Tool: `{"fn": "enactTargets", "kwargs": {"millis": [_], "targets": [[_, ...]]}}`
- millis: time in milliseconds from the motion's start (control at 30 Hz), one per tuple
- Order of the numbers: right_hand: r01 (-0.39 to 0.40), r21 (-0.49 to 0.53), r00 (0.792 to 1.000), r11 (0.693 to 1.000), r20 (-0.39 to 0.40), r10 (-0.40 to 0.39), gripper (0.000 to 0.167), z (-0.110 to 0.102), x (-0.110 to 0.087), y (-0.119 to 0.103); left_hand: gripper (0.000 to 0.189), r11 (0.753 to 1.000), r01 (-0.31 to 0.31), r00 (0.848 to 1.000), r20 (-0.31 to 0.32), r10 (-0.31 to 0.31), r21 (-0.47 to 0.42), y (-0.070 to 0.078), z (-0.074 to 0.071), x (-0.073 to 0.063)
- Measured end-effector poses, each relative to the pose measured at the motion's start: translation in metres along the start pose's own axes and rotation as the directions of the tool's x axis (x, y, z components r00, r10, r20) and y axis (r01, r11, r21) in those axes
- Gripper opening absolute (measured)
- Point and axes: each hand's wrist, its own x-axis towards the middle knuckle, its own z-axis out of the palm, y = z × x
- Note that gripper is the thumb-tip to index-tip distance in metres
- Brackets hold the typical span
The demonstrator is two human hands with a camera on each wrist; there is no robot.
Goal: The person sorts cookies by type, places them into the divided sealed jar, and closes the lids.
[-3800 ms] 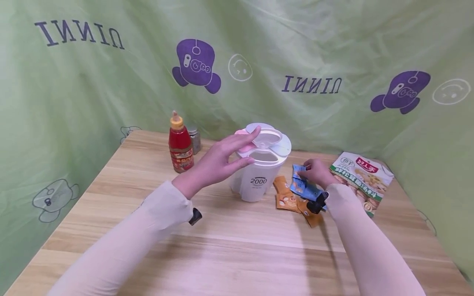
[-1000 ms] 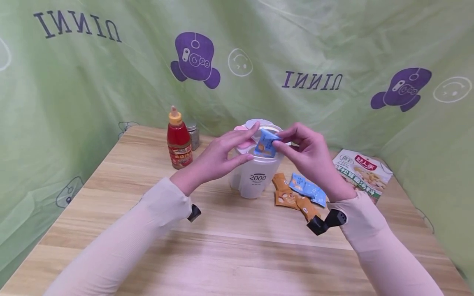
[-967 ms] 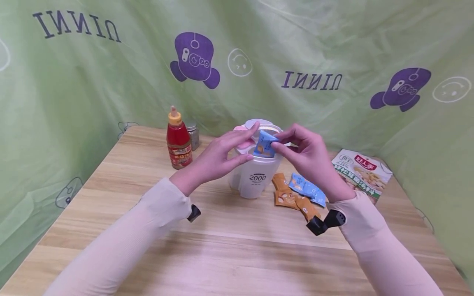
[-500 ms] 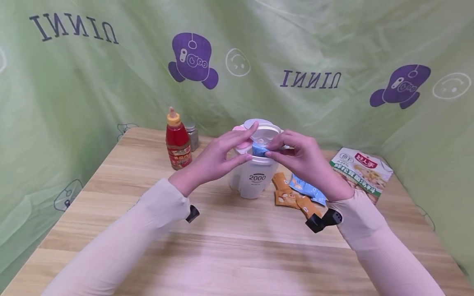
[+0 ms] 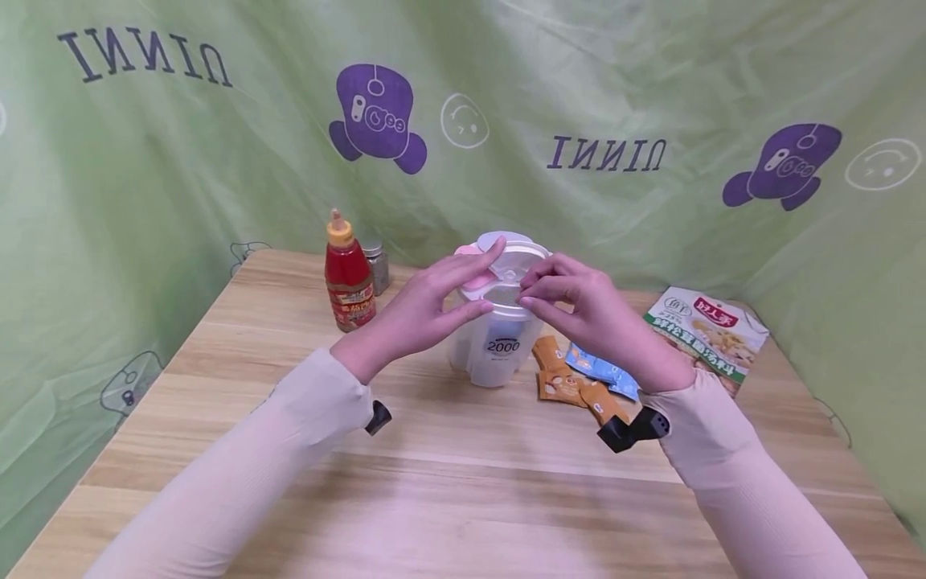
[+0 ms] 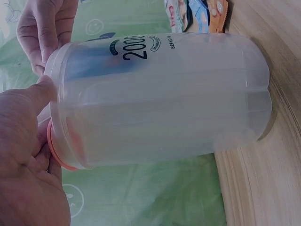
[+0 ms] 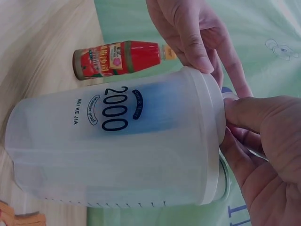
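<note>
A translucent storage container (image 5: 494,354) marked 2000 stands upright, one flap of its sectioned lid (image 5: 519,261) raised. My left hand (image 5: 415,318) rests on the lid with extended fingers, its thumb (image 6: 40,92) at the rim. At the uncovered opening is my right hand (image 5: 579,299), thumb and fingertips close together with nothing visible between them. A blue sachet (image 7: 157,108) shows blurred through the upper container wall, below the right fingers. Right of the container, blue sachets (image 5: 600,370) and orange sachets (image 5: 560,388) lie on the table.
A red sauce bottle (image 5: 350,285) with a yellow cap and a small grey-lidded jar (image 5: 376,268) stand at the left. A printed food packet (image 5: 712,334) lies at the right. Green printed cloth (image 5: 506,80) hangs behind the wooden table (image 5: 434,490).
My right hand picked up a blue sachet, carried it left to the opening and lowered it. The sachet has left its fingers and is inside the container. My left hand stayed on the lid.
</note>
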Motion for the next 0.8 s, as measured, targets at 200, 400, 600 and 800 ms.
{"fn": "enactTargets", "kwargs": {"millis": [200, 400, 600, 800], "targets": [[-0.007, 0.050, 1.000, 0.999, -0.024, 0.008, 0.011, 0.001, 0.000, 0.004, 0.074, 1.000, 0.002, 1.000, -0.003, -0.002, -0.001, -0.001, 0.001, 0.000], [-0.078, 0.299, 0.992, 0.951, -0.075, 0.105, 0.011, -0.001, -0.004, 0.014, 0.075, 1.000, 0.003, 1.000, -0.001, -0.003, 0.001, -0.001, 0.001, -0.001], [-0.098, 0.568, 0.962, 0.817, -0.155, 0.223, 0.013, -0.007, -0.013, 0.036, 0.075, 1.000, -0.012, 1.000, -0.006, 0.012, 0.008, -0.003, 0.001, 0.000], [-0.149, 0.696, 0.899, 0.702, -0.201, 0.390, 0.017, -0.014, -0.023, 0.066, 0.075, 1.000, -0.014, 1.000, -0.013, 0.014, 0.010, -0.002, 0.001, 0.001]]}}
